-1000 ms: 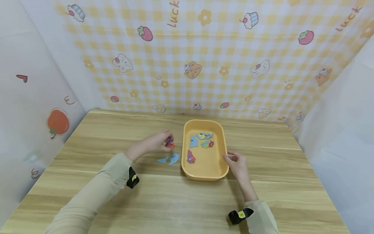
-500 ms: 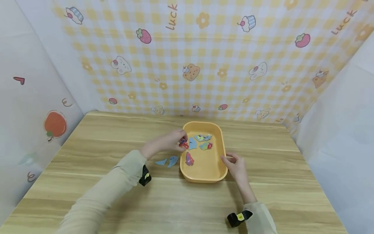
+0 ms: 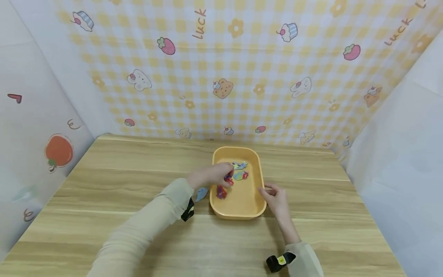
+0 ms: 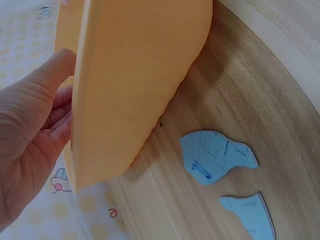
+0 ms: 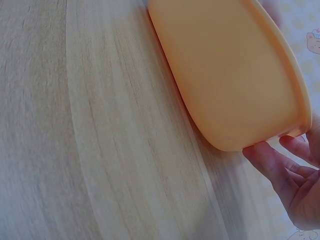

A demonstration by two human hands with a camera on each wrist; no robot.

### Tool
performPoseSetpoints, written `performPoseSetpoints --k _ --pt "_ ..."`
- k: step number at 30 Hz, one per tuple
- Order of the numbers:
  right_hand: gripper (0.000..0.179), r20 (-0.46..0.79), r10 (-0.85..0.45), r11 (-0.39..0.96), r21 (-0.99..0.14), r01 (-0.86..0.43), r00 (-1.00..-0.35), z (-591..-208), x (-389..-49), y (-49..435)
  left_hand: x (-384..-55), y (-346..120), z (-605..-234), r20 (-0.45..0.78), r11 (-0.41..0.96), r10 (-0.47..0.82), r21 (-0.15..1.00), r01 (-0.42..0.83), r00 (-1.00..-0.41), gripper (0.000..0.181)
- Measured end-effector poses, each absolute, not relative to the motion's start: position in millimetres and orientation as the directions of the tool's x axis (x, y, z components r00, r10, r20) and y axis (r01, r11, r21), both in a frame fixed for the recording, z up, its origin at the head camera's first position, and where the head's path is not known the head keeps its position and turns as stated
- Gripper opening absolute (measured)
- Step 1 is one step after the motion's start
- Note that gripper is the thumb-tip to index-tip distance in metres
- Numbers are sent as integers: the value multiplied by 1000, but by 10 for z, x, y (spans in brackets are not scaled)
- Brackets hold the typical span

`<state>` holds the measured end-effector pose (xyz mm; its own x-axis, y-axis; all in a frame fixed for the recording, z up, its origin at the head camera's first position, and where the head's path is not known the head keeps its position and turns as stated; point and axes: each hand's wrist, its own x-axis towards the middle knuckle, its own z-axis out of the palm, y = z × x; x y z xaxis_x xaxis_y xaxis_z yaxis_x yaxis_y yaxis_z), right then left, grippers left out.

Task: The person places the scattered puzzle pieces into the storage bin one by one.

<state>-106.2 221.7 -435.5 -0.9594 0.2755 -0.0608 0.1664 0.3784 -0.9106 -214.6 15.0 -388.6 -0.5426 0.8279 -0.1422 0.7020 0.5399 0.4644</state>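
In the head view, a yellow plastic tray (image 3: 238, 217) stands on the wooden table. My left hand (image 3: 215, 174) is inside it, fingertips pinching a red and purple puzzle piece (image 3: 228, 180). Another red-purple piece (image 3: 221, 192) lies below that hand, and a green-red piece (image 3: 240, 176) and a blue-yellow piece (image 3: 239, 166) lie to its right. My right hand (image 3: 278, 199) grips the tray's right rim between thumb and fingers. In the left wrist view, the tray's wall hides the left fingertips and their piece.
Two flat blue map pieces lie on the table left of the tray: a larger one (image 4: 217, 156) and a narrower one (image 4: 252, 217). A checked cloth backdrop (image 3: 221, 57) rises behind the table, with white sheets at both sides.
My left hand has carried the red-purple piece rightward from the table, over the tray's left rim, into the tray. My right hand has stayed on the rim. The head view has shifted slightly.
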Motion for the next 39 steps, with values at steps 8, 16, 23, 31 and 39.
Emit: performPoseSetpoints --k 8,16,23,31,39 --pt "31 -60 278 368 -915 164 -959 -4354 -1036 2193 -2189 252 -4021 -181 543 835 430 722 -520 28" --pt "30 -72 285 366 -914 178 -956 -4388 -1043 2169 -2158 293 -4076 -275 594 804 423 684 -528 33" --pt "31 -58 284 385 -907 170 -957 -4394 -1048 2173 -2160 303 -4098 -283 609 792 431 666 -541 34" --pt "31 -75 285 373 -910 182 -956 -4392 -1062 2193 -2181 287 -4100 -224 601 792 451 660 -568 33" --pt "32 -76 289 391 -901 190 -954 -4381 -1060 2221 -2161 184 -3997 -46 563 769 518 643 -637 25"
